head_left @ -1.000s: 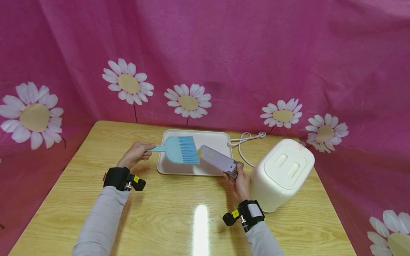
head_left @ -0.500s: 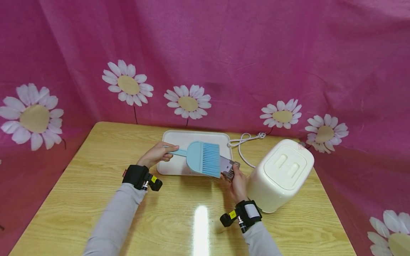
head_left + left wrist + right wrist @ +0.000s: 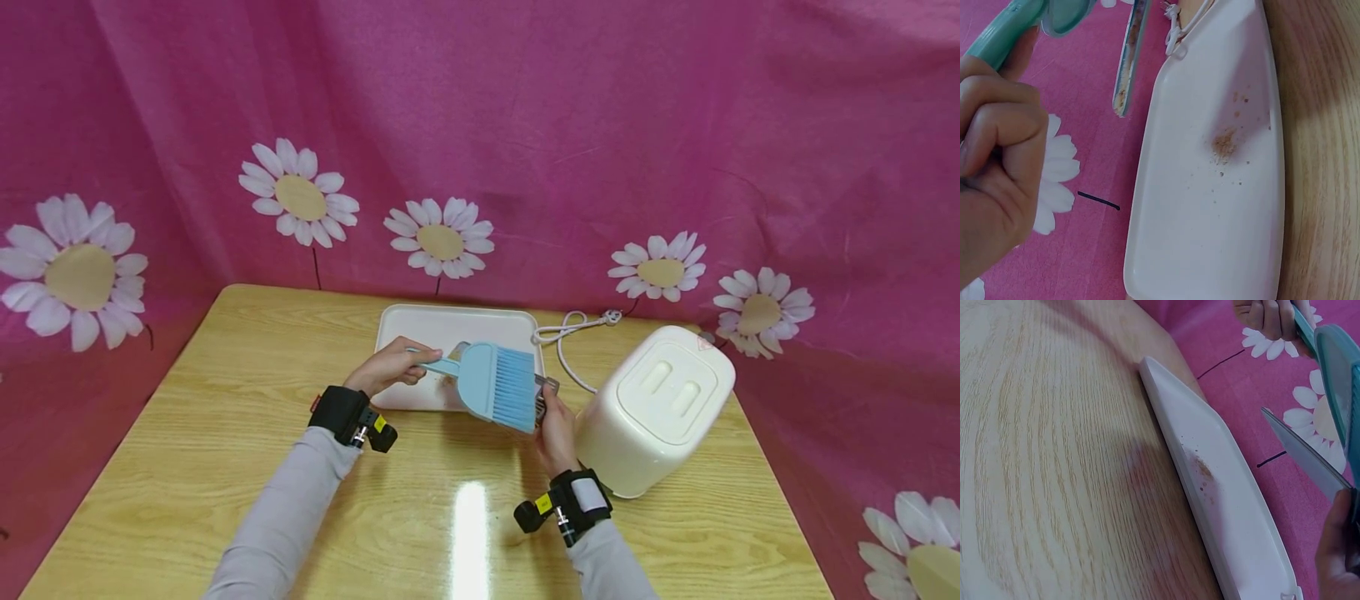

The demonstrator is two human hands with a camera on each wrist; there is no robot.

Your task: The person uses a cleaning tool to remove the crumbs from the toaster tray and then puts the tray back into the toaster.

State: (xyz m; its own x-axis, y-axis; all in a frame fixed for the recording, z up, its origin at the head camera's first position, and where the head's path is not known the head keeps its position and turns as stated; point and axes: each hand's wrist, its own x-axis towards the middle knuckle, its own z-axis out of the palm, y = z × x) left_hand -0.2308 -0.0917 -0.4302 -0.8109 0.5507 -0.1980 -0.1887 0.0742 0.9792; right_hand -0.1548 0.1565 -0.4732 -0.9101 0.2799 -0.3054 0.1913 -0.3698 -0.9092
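My left hand (image 3: 393, 367) grips the handle of a light blue brush (image 3: 477, 379) with wide bristles. Below those bristles, my right hand (image 3: 557, 429) holds the slotted end of a thin grey crumb tray (image 3: 1307, 450), mostly hidden by the brush in the head view. Brown crumbs show along the crumb tray's edge in the left wrist view. Both tools hang over a white rectangular tray (image 3: 408, 321). A small heap of brown crumbs (image 3: 1224, 145) lies in that tray, with loose specks scattered around it.
A tall cream appliance (image 3: 660, 417), toaster-like with two recesses in its top, stands just right of my right hand. Its white cord (image 3: 566, 329) lies looped beside the tray. Behind the wooden table (image 3: 405, 500) hangs a pink curtain (image 3: 525, 167) printed with daisies.
My left hand has carried the brush rightward and slightly down until its bristles cover most of the crumb tray. My right hand has barely moved, keeping its hold on the crumb tray.
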